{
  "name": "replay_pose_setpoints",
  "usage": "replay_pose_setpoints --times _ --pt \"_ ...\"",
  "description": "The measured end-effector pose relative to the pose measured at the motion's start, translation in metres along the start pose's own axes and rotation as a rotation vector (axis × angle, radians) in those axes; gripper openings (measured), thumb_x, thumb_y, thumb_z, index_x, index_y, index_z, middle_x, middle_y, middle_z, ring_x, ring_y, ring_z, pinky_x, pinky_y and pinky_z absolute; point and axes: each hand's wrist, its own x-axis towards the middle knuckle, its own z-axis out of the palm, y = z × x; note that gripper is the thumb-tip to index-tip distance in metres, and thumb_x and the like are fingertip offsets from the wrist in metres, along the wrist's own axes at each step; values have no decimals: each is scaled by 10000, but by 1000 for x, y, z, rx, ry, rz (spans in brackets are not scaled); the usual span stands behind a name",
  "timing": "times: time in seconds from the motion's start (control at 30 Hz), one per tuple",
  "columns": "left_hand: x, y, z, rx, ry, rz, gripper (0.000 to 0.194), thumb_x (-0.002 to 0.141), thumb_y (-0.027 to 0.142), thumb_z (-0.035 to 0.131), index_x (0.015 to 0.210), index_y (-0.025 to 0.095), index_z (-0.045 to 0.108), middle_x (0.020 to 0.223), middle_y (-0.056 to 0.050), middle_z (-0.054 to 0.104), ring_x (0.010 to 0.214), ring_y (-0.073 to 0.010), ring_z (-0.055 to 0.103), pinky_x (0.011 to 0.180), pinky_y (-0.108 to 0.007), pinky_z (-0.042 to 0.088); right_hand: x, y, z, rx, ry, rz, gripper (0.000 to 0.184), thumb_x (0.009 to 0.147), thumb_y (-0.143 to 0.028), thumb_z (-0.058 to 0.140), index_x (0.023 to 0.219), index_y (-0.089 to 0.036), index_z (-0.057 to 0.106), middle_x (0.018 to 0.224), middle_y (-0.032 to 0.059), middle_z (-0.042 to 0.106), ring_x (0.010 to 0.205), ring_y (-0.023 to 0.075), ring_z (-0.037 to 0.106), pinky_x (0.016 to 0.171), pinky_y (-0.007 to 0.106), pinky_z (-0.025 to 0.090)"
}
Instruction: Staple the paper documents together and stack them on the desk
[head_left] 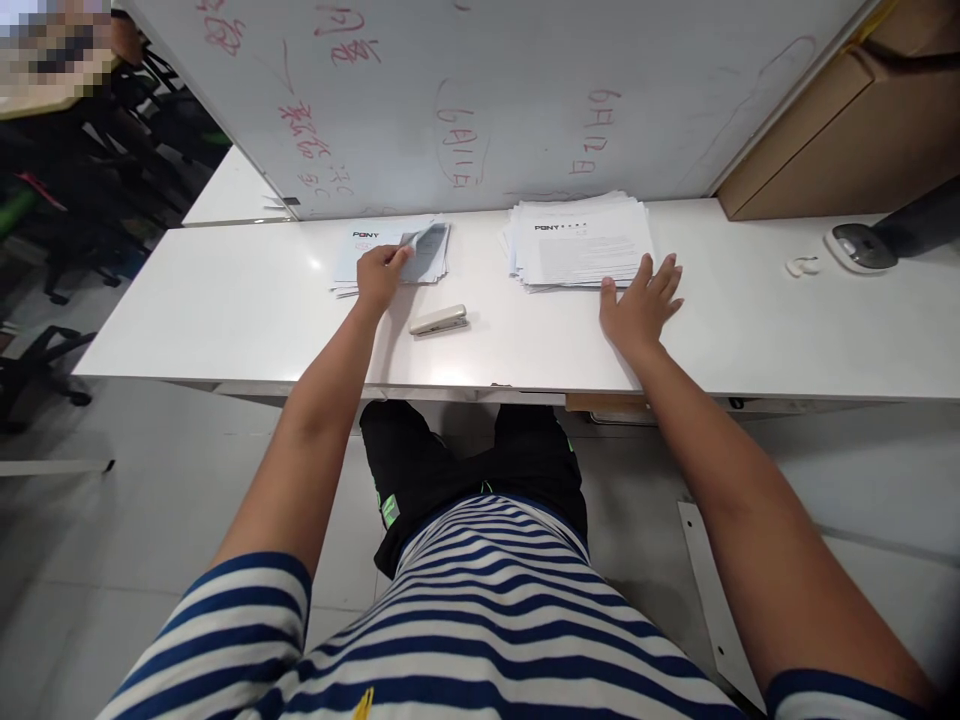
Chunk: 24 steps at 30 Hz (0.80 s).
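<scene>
A: Where are the papers?
B: The left paper stack [356,264] lies by the far edge of the white tabletop [517,350], left of its middle. The right paper stack [589,255] lies by that same edge, farther right.

A: And the hands?
B: The left hand [380,277] is closed narrow, pinching a curled sheet [430,250] of the left stack between thumb and fingers. The right hand [637,315] is open wide, its thumb at the near right corner of the right stack; I can't tell whether it presses.

A: What else is around?
B: A pale stapler [439,320] sits between the stacks, closer to the near edge, just beside the left one. A whiteboard [525,120] with red writing stands upright along the far edge, walling off the space behind both stacks. Toward the right end are a small white item [802,266], a dark-topped mouse [862,247] and a cardboard box [840,135].

A: Anything blocking the view?
B: The left hand covers part of its stack.

A: How do the papers look?
B: Both are uneven at the edges, with "PONY" printed on top. The left looks bluish, its curled sheet shaded grey; the right is white, with lines of small print too fine to read.
</scene>
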Motion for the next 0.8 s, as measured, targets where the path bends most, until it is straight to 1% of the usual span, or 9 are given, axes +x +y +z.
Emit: replay_pose_setpoints --times 0.17,0.3,0.37,0.43,0.5,0.53,0.6,0.7,0.8 --pt "-20 15 -17 -97 213 7 319 934 443 519 873 200 717 835 -10 669 867 -166 586 766 -252 426 0 2 -5 52 31 -31 744 921 -564 363 1525 -156 210 1626 235 102 1493 411 80 1069 740 177" --pt "-64 51 -42 -198 315 22 354 959 478 498 913 201 713 857 -18 678 909 -179 617 773 -268 460 -19 -12 -25 165 84 -224 648 937 -555 366 1470 -187 360 1603 191 238 1491 366 163 1117 681 192" --pt "-98 75 -51 -211 326 40 327 961 480 508 933 230 717 878 -14 686 928 -188 635 768 -285 477 -45 -31 -42 350 33 -296 614 937 -581 368 1432 -222 427 1576 159 317 1475 332 239 1128 627 256" --pt "-135 98 -52 -204 301 106 256 965 441 525 945 279 722 954 -9 702 970 -197 648 811 -321 495 -80 -53 -60 683 -152 -252 650 930 -636 363 1458 -257 392 1529 135 410 1394 292 406 1073 543 396" --pt "-170 117 -44 -201 219 229 185 956 389 557 958 320 729 1031 -11 718 1044 -212 647 888 -378 498 -117 -73 -77 1054 -492 -151 672 912 -704 340 1456 -314 389 1427 116 540 1274 273 542 964 470 502" --pt "-185 124 -37 -188 147 291 162 946 375 577 979 337 731 1060 -13 725 1059 -216 649 917 -405 495 -134 -81 -84 1211 -604 -86 686 894 -739 331 1421 -313 435 1362 115 595 1210 277 589 911 459 531" --pt "-212 133 -21 -170 -14 377 162 929 356 606 1036 345 727 1090 -25 736 1046 -220 662 928 -434 499 -159 -88 -93 1421 -767 20 637 855 -721 480 1332 -301 520 1270 98 656 1108 273 644 864 437 550" --pt "-237 140 1 -211 -210 383 185 942 335 582 1057 312 724 1062 -40 747 1002 -211 678 893 -414 531 -179 -81 -94 1541 -791 241 532 798 -603 667 1195 -256 596 1151 78 706 991 249 685 810 394 563" --pt "-245 141 13 -244 -304 339 202 967 336 528 1000 276 718 1002 -52 743 954 -206 681 835 -380 549 -188 -66 -89 1550 -781 403 509 792 -614 661 1124 -232 608 1067 87 731 946 254 698 749 392 575"
